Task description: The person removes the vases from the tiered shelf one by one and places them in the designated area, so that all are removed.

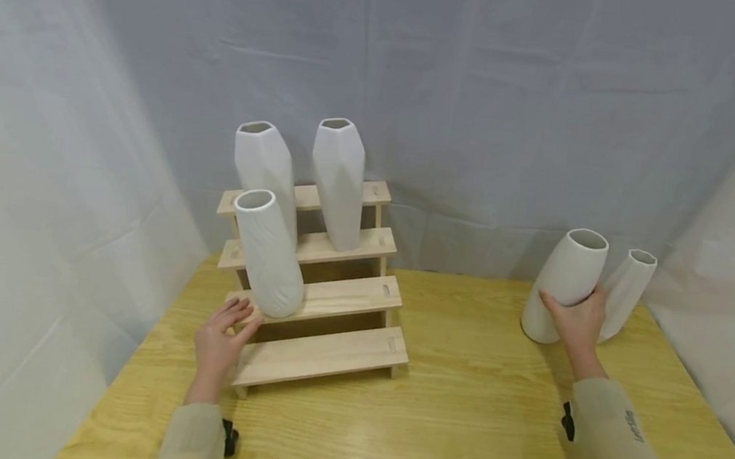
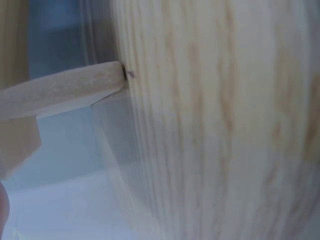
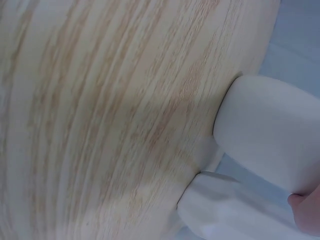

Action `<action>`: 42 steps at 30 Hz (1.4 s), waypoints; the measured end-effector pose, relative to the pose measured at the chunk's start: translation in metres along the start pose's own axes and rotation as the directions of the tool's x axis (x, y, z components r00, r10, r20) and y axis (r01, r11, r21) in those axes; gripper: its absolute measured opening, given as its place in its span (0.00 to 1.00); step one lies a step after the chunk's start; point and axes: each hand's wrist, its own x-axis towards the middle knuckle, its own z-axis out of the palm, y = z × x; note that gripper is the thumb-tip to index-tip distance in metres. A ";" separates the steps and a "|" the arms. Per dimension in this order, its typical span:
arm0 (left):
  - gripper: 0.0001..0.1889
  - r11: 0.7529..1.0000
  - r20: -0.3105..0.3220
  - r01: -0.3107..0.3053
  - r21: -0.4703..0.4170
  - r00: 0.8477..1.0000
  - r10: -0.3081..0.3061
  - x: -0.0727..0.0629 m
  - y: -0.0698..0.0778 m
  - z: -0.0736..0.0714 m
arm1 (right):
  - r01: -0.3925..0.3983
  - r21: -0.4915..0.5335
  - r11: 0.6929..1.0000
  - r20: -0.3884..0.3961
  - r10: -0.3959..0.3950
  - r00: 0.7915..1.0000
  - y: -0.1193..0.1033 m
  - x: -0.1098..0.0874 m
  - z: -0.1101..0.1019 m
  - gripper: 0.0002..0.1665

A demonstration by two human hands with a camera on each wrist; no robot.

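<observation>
My right hand (image 1: 577, 321) grips a smooth white vase (image 1: 567, 272) low on its side, thumb towards me; the vase stands on the table at the right. In the right wrist view, the base of this smooth vase (image 3: 270, 125) meets the wood, and part of a finger (image 3: 307, 212) shows. Beside the left end of a stepped wooden stand (image 1: 324, 350) is my left hand (image 1: 220, 340), fingers loosely bent and holding nothing. Its thumb is close to the base of a white vase with a carved relief (image 1: 266, 257), upright on the stand's second step from the front.
Two tall faceted white vases, a left one (image 1: 265, 162) and a right one (image 1: 339, 183), stand farther back on the stand. A slim ribbed vase (image 1: 625, 296) is just right of the gripped vase. Pale cloth (image 1: 457, 106) hangs behind the wooden table (image 1: 456, 412).
</observation>
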 end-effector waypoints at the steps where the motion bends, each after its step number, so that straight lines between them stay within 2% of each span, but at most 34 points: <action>1: 0.15 1.000 0.003 0.005 0.000 1.000 -0.005 0.000 0.000 0.000 | 0.000 0.003 1.000 0.003 0.000 1.000 0.000 0.000 0.000 0.47; 11: 0.15 1.000 0.007 -0.001 0.006 1.000 0.001 0.001 -0.001 0.000 | -0.008 0.007 1.000 0.035 0.007 0.999 -0.005 -0.003 -0.005 0.47; 28: 0.14 0.998 -0.033 -0.053 -0.022 0.998 0.053 0.003 -0.001 0.001 | 0.006 -0.005 1.000 0.098 -0.005 0.995 -0.010 0.001 -0.017 0.49; 37: 0.14 0.999 -0.023 -0.047 -0.014 0.999 0.047 0.001 -0.001 0.001 | -0.028 -0.010 1.000 0.126 0.029 0.992 -0.015 -0.005 -0.026 0.48; 42: 0.14 0.997 -0.038 -0.070 -0.016 0.997 0.070 0.001 -0.005 0.002 | -0.039 -0.015 0.999 0.152 0.041 0.988 -0.021 -0.008 -0.033 0.49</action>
